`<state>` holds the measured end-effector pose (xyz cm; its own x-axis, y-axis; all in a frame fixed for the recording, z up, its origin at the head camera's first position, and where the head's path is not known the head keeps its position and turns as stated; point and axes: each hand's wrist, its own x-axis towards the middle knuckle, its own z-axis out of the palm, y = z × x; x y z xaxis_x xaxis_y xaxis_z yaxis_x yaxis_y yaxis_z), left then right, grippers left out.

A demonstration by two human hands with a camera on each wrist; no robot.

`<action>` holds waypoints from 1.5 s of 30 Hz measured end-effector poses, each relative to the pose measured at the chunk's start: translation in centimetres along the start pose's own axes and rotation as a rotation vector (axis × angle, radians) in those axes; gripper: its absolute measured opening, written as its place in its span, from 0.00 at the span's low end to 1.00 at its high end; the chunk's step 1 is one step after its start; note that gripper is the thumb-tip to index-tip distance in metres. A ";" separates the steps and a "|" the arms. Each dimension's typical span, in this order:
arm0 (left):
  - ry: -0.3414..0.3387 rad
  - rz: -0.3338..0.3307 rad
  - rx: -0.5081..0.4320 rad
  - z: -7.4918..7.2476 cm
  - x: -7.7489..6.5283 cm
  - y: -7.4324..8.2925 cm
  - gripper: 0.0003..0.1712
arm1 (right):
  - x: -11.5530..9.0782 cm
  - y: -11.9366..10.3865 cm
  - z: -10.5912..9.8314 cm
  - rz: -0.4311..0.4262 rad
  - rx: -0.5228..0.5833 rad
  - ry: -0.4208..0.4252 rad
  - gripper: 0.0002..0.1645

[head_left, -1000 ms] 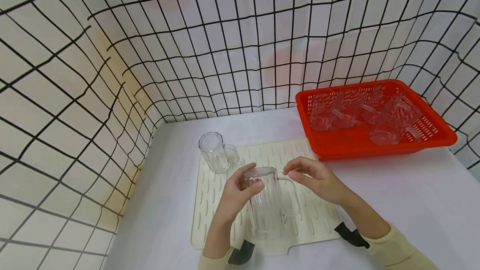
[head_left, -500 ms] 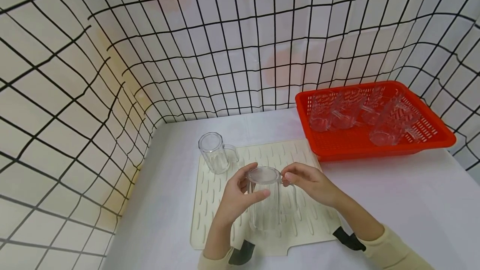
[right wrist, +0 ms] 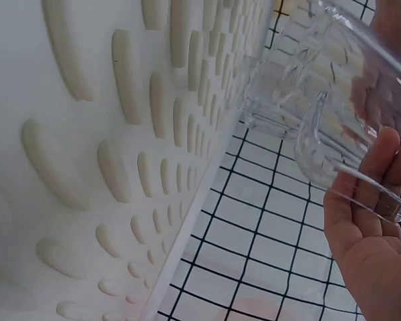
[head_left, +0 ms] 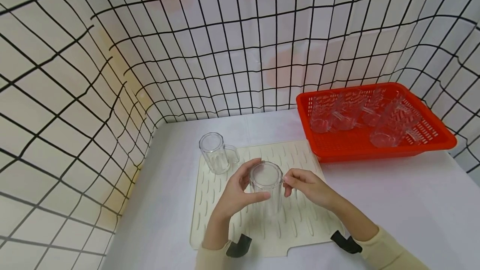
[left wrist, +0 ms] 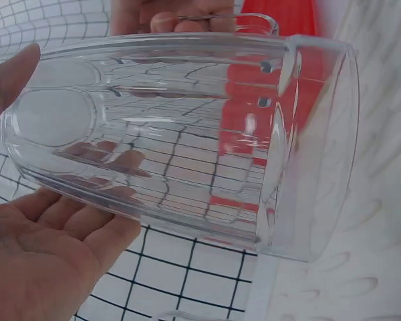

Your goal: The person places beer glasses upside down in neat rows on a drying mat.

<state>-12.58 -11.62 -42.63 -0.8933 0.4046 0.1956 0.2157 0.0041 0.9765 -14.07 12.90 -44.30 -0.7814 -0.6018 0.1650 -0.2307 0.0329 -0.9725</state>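
Note:
A clear glass mug [head_left: 266, 175] is held between both hands above the cream ridged mat [head_left: 311, 232]. Its thick round base faces up and its wide rim points down at the mat, as the left wrist view shows. My left hand [head_left: 235, 193] wraps the mug near the base, thumb on one side and fingers on the other. My right hand [head_left: 309, 186] holds the handle, with fingers hooked through it in the right wrist view. A second glass mug [head_left: 216, 155] stands at the mat's back left corner, its handle to the right.
A red plastic basket [head_left: 326, 147] at the back right holds several glass mugs [head_left: 386, 130], lying tilted. Black wire grid panels [head_left: 225, 53] close off the back and both sides. A white cloth [head_left: 150, 203] covers the table.
The right hand has moved in from beside the handle to grip it. The mug has tipped, so its round base shows more fully from above. The left hand keeps its grip.

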 end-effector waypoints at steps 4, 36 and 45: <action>-0.057 0.039 0.003 -0.7 0.9 -0.7 0.46 | 0.4 0.2 -0.1 0.021 -0.001 0.021 0.16; -0.174 0.013 0.002 -6.7 8.4 -0.9 0.46 | 7.6 0.8 -1.1 0.076 -0.075 0.239 0.15; -0.134 0.002 0.011 -6.9 9.8 -0.9 0.47 | 9.2 1.9 -1.4 0.080 -0.048 0.260 0.14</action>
<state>-24.22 -13.99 -41.02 -0.8324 0.5231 0.1829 0.2222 0.0127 0.9749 -22.51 8.49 -44.42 -0.9194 -0.3708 0.1309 -0.1846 0.1132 -0.9763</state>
